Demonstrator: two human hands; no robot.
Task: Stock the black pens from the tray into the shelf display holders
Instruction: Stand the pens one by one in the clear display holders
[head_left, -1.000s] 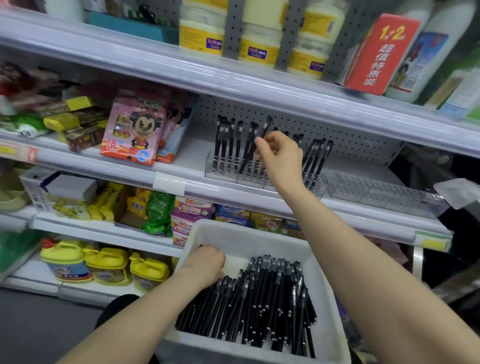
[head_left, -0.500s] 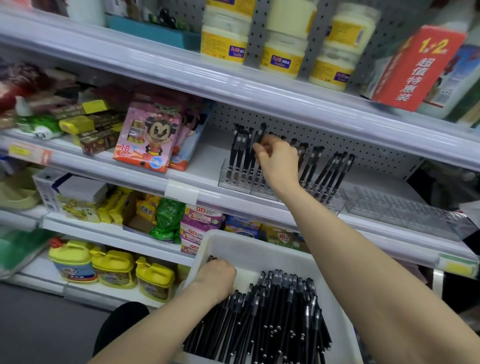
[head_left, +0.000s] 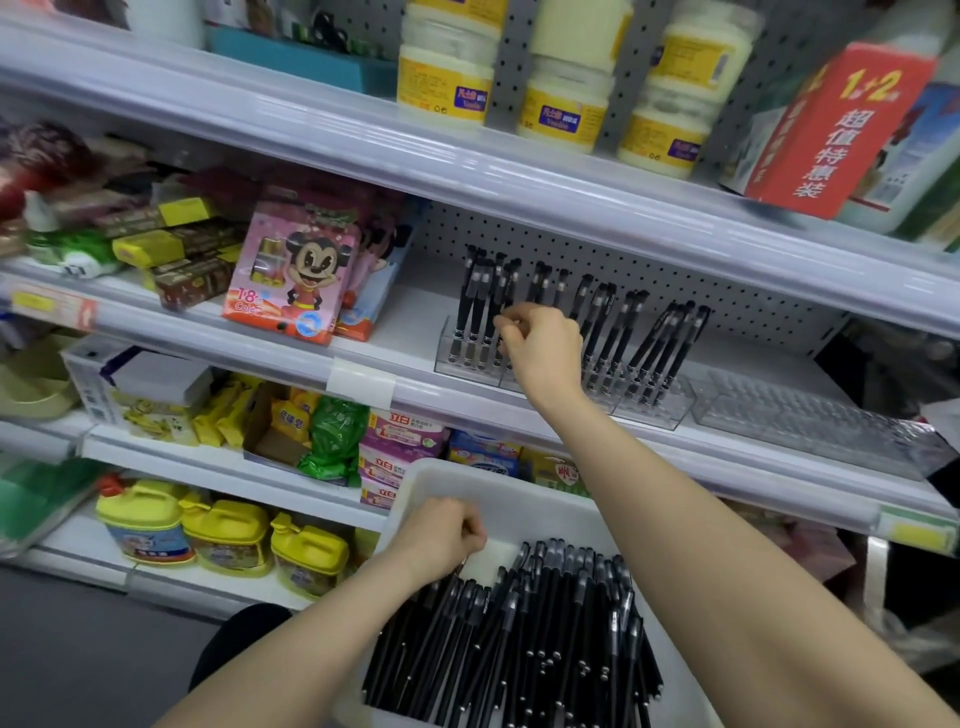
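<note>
A white tray (head_left: 524, 486) sits low in front of me, holding a heap of black pens (head_left: 545, 639). My left hand (head_left: 441, 538) rests at the heap's back left corner, its fingers curled round the ends of some pens. On the middle shelf stand clear display holders (head_left: 460, 364) with several black pens upright in them (head_left: 478, 296). My right hand (head_left: 543, 351) reaches to the left holder and pinches one black pen (head_left: 508, 291) that stands in a slot. More pens lean in the holder to the right (head_left: 660, 348).
A clear holder (head_left: 810, 423) with nothing in it lies further right on the same shelf. Pink cartoon crayon boxes (head_left: 296, 270) stand left of the pens. The shelf above (head_left: 467, 156), carrying white jars, overhangs the holders. Below are packets and yellow bottles (head_left: 228, 535).
My right hand has brought a tilted pen down and leftwards until it stands upright in the left holder. The left hand stays curled in the tray. The view has shifted slightly.
</note>
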